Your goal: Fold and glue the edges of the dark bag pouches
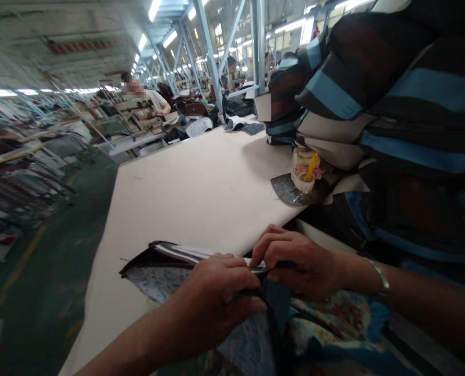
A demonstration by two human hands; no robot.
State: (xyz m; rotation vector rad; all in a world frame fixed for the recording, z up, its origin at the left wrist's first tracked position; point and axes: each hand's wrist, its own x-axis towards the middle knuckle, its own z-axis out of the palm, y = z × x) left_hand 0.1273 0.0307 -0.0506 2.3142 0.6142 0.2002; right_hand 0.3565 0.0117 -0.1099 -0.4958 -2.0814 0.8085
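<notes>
Currently, the left hand (212,303) and right hand (295,263) pinch the dark edge of a floral-lined pouch (157,277) on the table (185,193); its layers remain splayed apart at the far end.

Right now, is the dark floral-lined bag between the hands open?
Open: the dark bag gapes, showing floral lining, held by left hand and right hand.

- blk edge strip (150,254): smooth, glossy, leather-look
- printed lining (154,282): matt cloth, soft finish
- table top (193,193): pale, smooth, matt
- bangle (382,277): shiny silver-coloured metal
- striped bundle (424,104): matt cloth
- grey piece (289,190): rough, speckled, slight sheen
- floor (48,271): green paint, semi-gloss
</notes>
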